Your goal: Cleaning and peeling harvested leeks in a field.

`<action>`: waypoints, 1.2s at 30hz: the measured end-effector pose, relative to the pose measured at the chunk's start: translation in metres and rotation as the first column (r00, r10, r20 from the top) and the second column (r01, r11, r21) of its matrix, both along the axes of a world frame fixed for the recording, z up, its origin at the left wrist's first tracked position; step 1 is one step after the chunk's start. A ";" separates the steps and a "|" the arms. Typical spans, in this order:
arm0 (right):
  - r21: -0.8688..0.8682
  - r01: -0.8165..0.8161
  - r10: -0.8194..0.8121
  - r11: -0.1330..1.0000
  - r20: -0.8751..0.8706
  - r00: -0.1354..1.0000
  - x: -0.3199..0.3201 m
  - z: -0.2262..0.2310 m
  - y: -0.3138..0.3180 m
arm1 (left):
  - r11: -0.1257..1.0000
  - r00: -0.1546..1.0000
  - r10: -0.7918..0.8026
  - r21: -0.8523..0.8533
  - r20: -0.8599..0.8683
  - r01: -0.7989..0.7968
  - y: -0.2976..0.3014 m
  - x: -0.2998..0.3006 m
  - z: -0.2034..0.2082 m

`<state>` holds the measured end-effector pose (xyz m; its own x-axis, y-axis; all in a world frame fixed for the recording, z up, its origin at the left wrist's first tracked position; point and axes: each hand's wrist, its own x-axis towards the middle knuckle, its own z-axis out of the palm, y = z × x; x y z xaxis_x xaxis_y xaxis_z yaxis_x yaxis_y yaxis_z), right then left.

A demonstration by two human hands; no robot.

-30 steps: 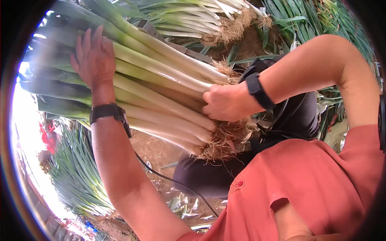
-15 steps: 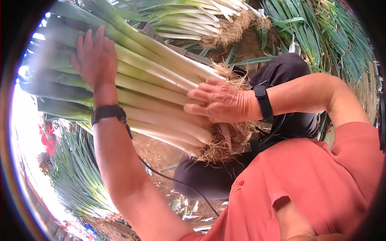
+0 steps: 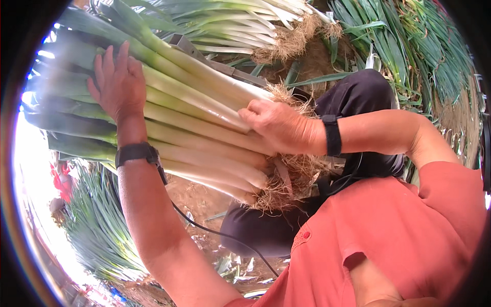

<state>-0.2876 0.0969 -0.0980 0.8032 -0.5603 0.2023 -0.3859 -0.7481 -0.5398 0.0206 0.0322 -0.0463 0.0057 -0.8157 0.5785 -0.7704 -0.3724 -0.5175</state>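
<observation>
A wide layer of leeks (image 3: 194, 125) lies across in front of me, green leaves to the left and white stalks to the right. Their brown roots (image 3: 286, 187) hang together by my knees. On the greener part rests my left hand (image 3: 120, 84), palm down with its fingers spread. Near the root ends, my right hand (image 3: 284, 125) is curled over a white leek stalk, its fingertips hidden beneath the hand. Each wrist wears a black band.
A metal frame bar (image 3: 225, 66) shows behind the leeks. Another leek pile (image 3: 240, 25) lies beyond it. More green bundles stand at the far right (image 3: 409, 46) and lower left (image 3: 105, 220). A black cable (image 3: 204, 227) runs from my left wrist.
My right hand has closed, its fingers going from stretched over the stalks to curled in. My left hand has shifted slightly down and left, still spread.
</observation>
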 end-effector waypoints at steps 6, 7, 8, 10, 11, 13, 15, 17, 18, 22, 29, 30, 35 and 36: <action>0.221 0.070 -0.060 0.973 -0.053 0.997 0.015 0.009 0.019 | 0.999 0.999 -0.034 -0.005 -0.041 0.034 0.003 0.006 -0.001; 0.309 0.068 -0.043 0.949 -0.090 0.995 0.019 0.013 0.016 | 1.000 0.999 -0.022 0.008 -0.027 0.023 0.002 0.004 0.002; 0.380 0.087 -0.003 0.921 -0.217 0.976 0.023 0.015 0.012 | 1.000 1.000 -0.010 0.022 -0.013 0.011 0.002 0.002 0.004; 0.399 0.084 -0.013 0.913 -0.178 0.984 0.020 0.014 0.005 | 0.999 1.000 0.009 0.036 0.015 -0.010 0.002 0.000 0.005; 0.411 0.079 -0.015 0.908 -0.158 0.987 0.020 0.013 0.003 | 0.999 0.999 0.016 0.037 0.030 -0.017 0.002 0.001 0.005; 0.328 0.027 0.050 0.944 -0.225 0.973 0.018 0.014 -0.001 | 0.999 0.999 0.007 0.033 0.032 -0.008 0.003 0.002 0.004; 0.243 -0.033 0.108 0.970 -0.301 0.948 0.016 0.016 -0.006 | 0.999 1.000 -0.028 0.024 0.006 0.028 0.004 0.003 0.004; 0.208 -0.039 0.109 0.977 -0.334 0.936 0.018 0.014 -0.006 | 0.999 0.999 0.000 0.044 0.037 -0.002 0.005 0.004 0.001; 0.208 -0.020 0.094 0.978 -0.352 0.931 0.020 0.013 -0.007 | 0.998 0.999 0.013 0.053 0.052 -0.016 0.004 0.004 -0.001; 0.232 -0.005 0.129 0.973 -0.525 0.841 0.034 0.024 -0.013 | 0.999 0.996 0.021 0.041 0.082 -0.025 0.003 0.000 0.000; 0.101 -0.292 0.266 0.951 -0.752 0.603 0.046 0.030 -0.032 | 0.999 0.989 0.029 0.033 0.147 -0.034 0.000 -0.001 -0.001; 0.045 -0.248 0.210 0.968 -0.688 0.694 0.037 0.022 -0.033 | 0.999 0.987 0.031 0.037 0.159 -0.037 -0.001 -0.004 -0.002; 0.123 -0.205 0.238 0.971 -0.577 0.781 0.036 0.018 -0.042 | 0.992 0.988 0.078 0.086 0.131 -0.089 0.002 0.001 -0.003; 0.121 -0.184 0.220 0.975 -0.543 0.811 0.032 0.015 -0.040 | 0.988 0.988 0.095 0.106 0.123 -0.108 0.002 -0.002 -0.002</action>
